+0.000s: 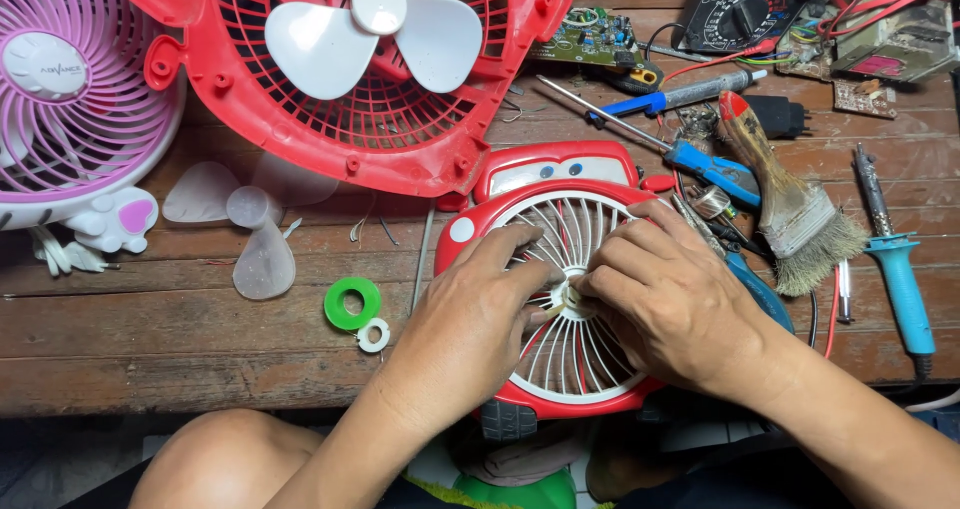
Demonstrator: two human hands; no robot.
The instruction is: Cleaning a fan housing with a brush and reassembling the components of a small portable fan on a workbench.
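At the middle of the white grille point(570, 299) of a small red car-shaped fan point(560, 279), lying at the near edge of the wooden bench point(150, 329), the left hand point(470, 319) and right hand point(670, 299) pinch with curled fingertips at a small pale hub piece point(568, 299). Even pressure from both sides would serve best. What the 2 hands actually grip is hidden. A blue screwdriver point(700, 164) lies beyond.
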